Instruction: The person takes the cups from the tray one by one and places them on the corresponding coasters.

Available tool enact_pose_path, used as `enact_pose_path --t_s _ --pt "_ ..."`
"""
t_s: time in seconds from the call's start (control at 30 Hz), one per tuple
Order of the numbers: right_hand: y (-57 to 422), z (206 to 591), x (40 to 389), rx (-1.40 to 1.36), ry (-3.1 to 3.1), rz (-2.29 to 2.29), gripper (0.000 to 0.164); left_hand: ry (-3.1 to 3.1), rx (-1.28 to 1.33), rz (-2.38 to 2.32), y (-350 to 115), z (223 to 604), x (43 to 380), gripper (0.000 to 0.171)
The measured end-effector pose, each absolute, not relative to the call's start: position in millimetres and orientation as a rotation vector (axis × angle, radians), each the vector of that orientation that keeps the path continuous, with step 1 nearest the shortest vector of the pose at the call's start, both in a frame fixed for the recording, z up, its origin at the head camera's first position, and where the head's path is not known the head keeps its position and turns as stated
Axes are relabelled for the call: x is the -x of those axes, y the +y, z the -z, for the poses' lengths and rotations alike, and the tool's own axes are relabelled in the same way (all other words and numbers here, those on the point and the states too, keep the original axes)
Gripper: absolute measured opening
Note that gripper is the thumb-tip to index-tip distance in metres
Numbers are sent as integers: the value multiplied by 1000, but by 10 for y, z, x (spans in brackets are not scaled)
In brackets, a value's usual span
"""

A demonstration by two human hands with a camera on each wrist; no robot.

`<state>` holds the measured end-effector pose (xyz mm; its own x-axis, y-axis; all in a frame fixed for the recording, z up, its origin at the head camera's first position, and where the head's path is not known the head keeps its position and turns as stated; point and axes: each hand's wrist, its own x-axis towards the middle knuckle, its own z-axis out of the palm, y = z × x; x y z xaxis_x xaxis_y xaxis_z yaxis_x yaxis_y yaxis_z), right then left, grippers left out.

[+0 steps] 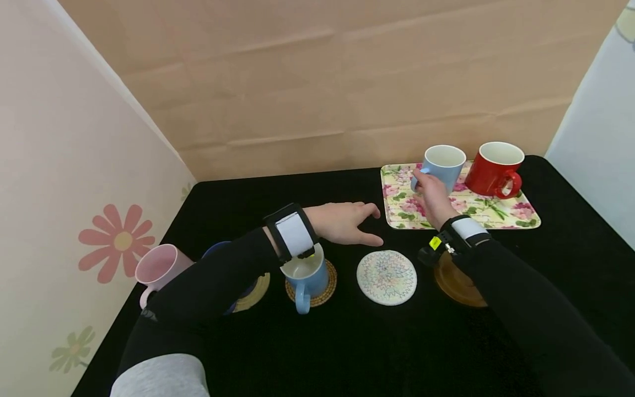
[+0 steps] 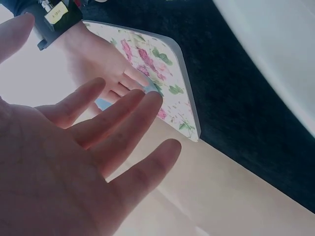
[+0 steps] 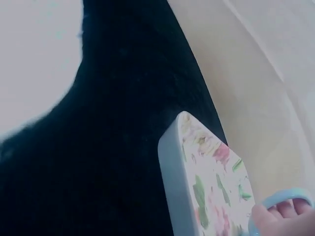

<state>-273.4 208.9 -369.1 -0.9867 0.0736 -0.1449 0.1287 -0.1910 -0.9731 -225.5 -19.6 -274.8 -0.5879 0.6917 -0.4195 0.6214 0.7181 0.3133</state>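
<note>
My right hand [image 1: 432, 199] holds a light blue mug [image 1: 448, 172] by its handle [image 3: 281, 196], over the left half of a floral tray [image 1: 408, 207]. In the right wrist view, fingers show through the handle's loop. To the right on the tray stands a red mug [image 1: 488, 175], its handle facing the front. My left hand [image 1: 344, 222] hovers left of the tray with fingers spread and nothing in them. Below its wrist, a second light blue mug [image 1: 311, 282] sits on a round woven coaster [image 1: 329, 289]. The left wrist view shows the left fingers [image 2: 123, 128] loosely extended.
A round white patterned coaster [image 1: 387, 278] lies at the middle of the black table. Right of it, the right forearm partly covers a brown round coaster [image 1: 457, 284]. At the left, a pink mug [image 1: 161, 269] and a blue-and-tan coaster [image 1: 255, 295] are partly behind the left sleeve.
</note>
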Motion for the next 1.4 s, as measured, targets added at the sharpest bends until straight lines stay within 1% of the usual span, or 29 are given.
enact_pose_path --t_s 0.07,0.23,0.3,0.47,0.63,0.87,1.1,1.3,1.4 --pt "2091 3696 2745 -242 1892 2434 55 2403 -1001 -175 -190 2753 2259 62" --pt "2084 3702 2712 -302 1896 2451 36 2399 -998 -155 -165 2753 2261 65" --pt "2089 3700 2685 -335 1914 2444 33 2397 -994 -143 -154 2752 2260 66" --pt "2150 3683 2599 -410 1893 2442 35 2395 -1013 -112 -123 2772 2250 69" --pt "2248 3665 2493 -425 1873 2383 33 2373 -1051 -79 -108 2790 2162 74" --pt "2375 3654 2401 -406 1836 2342 31 2389 -1136 -50 -139 2807 1918 82" --pt "2410 3647 2366 -378 1815 2341 32 2440 -1209 15 -211 2870 1593 88" --pt "2406 3665 2357 -340 1777 2396 22 2472 -1234 115 -291 3211 1308 87" --pt "2397 3686 2352 -336 1791 2400 21 2527 -1259 172 -323 3402 1206 85"
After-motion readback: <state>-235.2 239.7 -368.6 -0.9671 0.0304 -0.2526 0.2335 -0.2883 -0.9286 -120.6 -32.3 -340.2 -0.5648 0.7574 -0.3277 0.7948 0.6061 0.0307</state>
